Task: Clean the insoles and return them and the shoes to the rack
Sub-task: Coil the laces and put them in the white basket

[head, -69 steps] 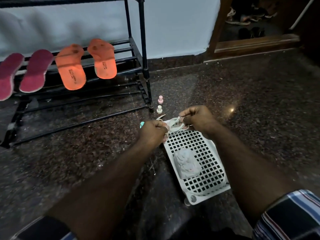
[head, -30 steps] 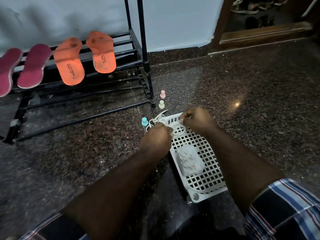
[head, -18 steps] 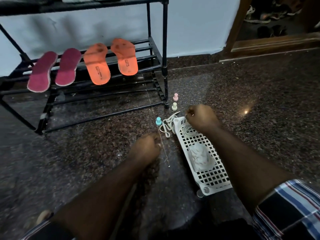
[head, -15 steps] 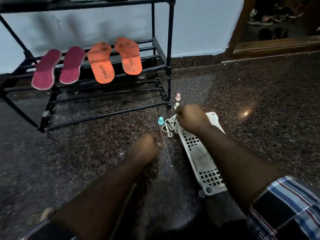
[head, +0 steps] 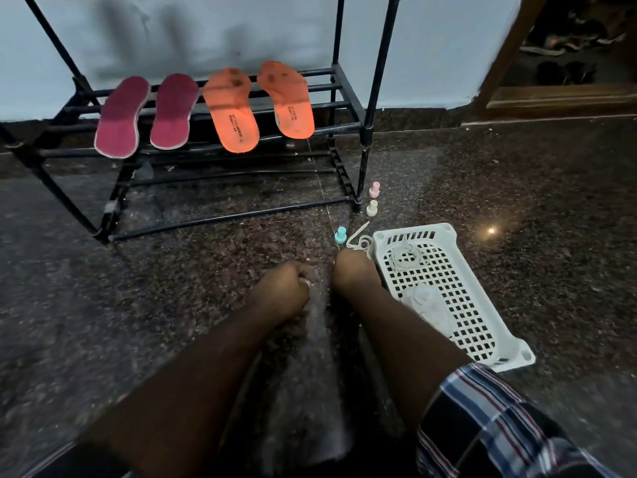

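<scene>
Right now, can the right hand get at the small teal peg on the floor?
Probably yes. The teal peg stands free on the floor just beyond the right hand, nothing lies between them, only the white lace beside it.

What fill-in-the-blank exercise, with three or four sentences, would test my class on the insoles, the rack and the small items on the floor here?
1. The number of insoles lying on the black rack is ____.
2. The two orange insoles lie to the ____ of the maroon insoles in the picture.
3. The white cloth lies inside the white perforated ____.
4. The colour of the small peg nearest the white lace on the floor is ____.

Missing words: four; right; basket; blue
</scene>
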Tool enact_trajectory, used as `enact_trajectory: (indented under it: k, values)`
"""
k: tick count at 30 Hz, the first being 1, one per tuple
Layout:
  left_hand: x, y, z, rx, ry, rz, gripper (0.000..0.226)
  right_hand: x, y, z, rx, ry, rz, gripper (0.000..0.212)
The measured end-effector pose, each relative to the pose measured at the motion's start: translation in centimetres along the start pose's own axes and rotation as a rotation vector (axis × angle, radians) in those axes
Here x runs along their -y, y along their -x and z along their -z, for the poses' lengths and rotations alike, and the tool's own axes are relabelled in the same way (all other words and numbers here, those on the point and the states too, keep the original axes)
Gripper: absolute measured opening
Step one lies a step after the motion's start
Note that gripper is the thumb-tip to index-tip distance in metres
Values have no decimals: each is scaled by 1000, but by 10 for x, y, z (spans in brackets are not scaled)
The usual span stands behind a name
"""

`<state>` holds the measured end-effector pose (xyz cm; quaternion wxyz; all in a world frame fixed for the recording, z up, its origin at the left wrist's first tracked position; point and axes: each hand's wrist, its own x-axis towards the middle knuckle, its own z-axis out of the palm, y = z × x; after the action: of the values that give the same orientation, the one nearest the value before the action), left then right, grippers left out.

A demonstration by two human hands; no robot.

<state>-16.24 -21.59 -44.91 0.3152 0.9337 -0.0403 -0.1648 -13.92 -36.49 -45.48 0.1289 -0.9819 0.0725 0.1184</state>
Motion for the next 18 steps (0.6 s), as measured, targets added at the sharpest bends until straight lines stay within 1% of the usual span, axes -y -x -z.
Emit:
enact_trajectory:
  k: [2, 4, 5, 6, 7, 8, 10, 12, 14, 15, 17, 18]
  values:
    - [-4, 8, 4, 14, 3, -23, 20, 3, 13, 4, 19, -88, -21, 21]
    - [-6, 15, 9, 43, 60, -45, 15, 6, 24, 12, 114, -148, 32, 23]
    - [-6, 20, 12, 65, 105, -68, 18, 9, 31, 18, 170, -163, 77, 21]
    - [-4, 25, 16, 89, 144, -102, 28, 12, 40, 25, 218, -196, 120, 16]
    - [-3, 31, 20, 113, 179, -146, 38, 15, 48, 33, 264, -257, 159, 10]
    - [-3, 40, 26, 138, 201, -179, 42, 19, 58, 42, 311, -328, 193, 9]
    - [-2, 55, 34, 165, 252, -226, 38, 25, 77, 61, 349, -434, 239, 18]
    - [-5, 71, 44, 176, 313, -231, 30, 26, 93, 76, 327, -585, 265, 21]
    - [-4, 80, 53, 121, 365, -194, 16, 26, 106, 82, 279, -850, 265, 19]
    - [-2, 84, 57, 81, 393, -164, 13, 25, 111, 82, 250, -1004, 247, 19]
    - [7, 90, 62, 3, 456, -115, 14, 20, 117, 82, 171, -1224, 203, 20]
    - [13, 94, 64, -30, 483, -94, 15, 17, 117, 81, 131, -1255, 197, 20]
